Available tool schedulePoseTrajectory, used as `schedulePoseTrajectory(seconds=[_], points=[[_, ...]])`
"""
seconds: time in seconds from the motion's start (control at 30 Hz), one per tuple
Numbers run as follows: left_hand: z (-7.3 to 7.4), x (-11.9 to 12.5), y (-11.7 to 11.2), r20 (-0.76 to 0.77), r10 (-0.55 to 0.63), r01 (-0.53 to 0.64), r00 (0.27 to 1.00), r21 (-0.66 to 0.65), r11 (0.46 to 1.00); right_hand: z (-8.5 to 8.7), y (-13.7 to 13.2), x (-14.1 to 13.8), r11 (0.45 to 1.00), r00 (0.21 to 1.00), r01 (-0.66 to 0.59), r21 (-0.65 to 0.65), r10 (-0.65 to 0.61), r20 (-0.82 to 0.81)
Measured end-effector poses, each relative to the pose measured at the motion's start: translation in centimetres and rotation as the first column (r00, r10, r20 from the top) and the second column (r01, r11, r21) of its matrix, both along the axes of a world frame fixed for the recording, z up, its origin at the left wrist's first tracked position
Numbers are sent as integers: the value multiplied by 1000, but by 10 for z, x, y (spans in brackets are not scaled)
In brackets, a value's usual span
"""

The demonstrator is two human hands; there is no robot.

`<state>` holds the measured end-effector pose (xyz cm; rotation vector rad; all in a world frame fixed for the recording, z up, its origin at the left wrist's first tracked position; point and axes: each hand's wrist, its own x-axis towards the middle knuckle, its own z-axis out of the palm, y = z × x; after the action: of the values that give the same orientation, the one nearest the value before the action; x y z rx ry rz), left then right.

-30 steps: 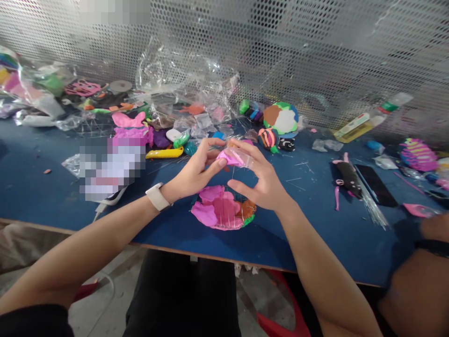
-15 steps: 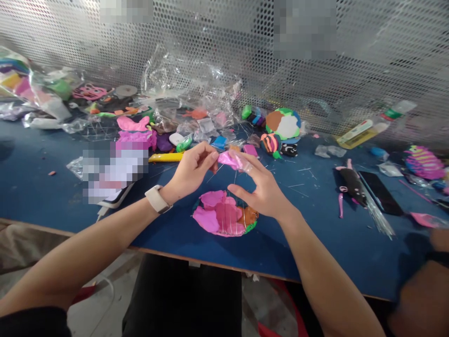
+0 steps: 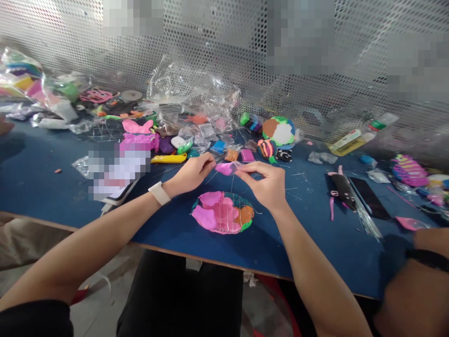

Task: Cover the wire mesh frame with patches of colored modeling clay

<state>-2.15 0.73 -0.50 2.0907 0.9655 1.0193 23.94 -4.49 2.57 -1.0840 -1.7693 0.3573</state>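
Note:
My right hand (image 3: 268, 183) pinches the clear plastic wrapper of a small lump of pink clay (image 3: 224, 169) above the table. At the lump's left end, my left hand (image 3: 194, 174) has its thumb and fingers pressed together; whatever is between them is too small to make out. Below both hands lies an oval clay piece (image 3: 224, 213) with pink, orange, green and teal patches. Thin wires or clear strands run across its surface.
Behind my hands are a yellow cutter (image 3: 169, 159), clay packets and crumpled plastic (image 3: 189, 89). A phone (image 3: 121, 175) lies left. To the right are a bottle (image 3: 365, 134), a black clay figure (image 3: 342, 189) and a dark phone (image 3: 370, 197). Another person's arm (image 3: 414, 285) is at lower right.
My right hand has turned and closed its fingers on the wrapper, its thumb moving up from below. The clay has dropped slightly. The camera view has shifted a little.

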Motion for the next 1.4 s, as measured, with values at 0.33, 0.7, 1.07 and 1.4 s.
schedulePoseTrajectory(seconds=[0.33, 0.7, 1.07, 1.4], points=[[13, -2, -5, -296, 79, -56, 952, 85, 995, -10, 18, 11, 960, 967, 20, -278, -89, -237], [7, 7, -13, -478, 87, -51, 874, 88, 995, -14, 95, -22, 949, 992, 21, -314, -60, -112], [13, 8, -15, -538, 90, -49, 838, 91, 995, -15, 162, -25, 958, 747, -33, -285, 213, 630], [10, 10, -14, -438, 161, -121, 885, 118, 986, 2, 157, -28, 993, 864, 111, -36, -79, 498]])
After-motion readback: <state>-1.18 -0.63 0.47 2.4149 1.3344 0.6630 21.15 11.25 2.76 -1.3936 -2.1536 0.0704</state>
